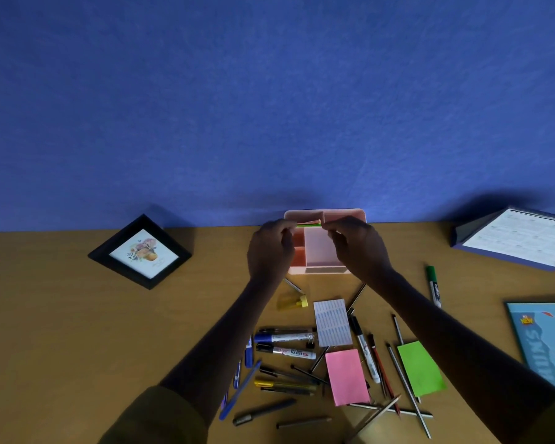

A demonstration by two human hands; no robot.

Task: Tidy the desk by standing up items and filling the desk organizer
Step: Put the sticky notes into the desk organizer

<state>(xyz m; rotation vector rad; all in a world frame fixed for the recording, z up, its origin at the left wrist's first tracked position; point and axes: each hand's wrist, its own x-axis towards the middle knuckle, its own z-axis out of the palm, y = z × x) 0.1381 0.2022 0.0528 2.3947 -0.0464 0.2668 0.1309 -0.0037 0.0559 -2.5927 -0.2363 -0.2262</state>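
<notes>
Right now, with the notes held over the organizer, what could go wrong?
1. The thin note stack is pinched only at its ends by the left grip and right grip; it may fan out or miss a compartment of the pink organizer.
2. Forearms hang over scattered markers and a small yellow-capped bottle; pulling back could sweep them.

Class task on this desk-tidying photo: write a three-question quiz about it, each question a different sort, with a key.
1. True or false: the left hand and right hand together hold a thin stack of coloured notes over the pink organizer.
2. Which lies farthest to the person's left? A) green marker B) picture frame C) calendar
3. Fill in: the green notepad lies to the ___ of the pink notepad.
Key: 1 true; 2 B; 3 right.
</notes>
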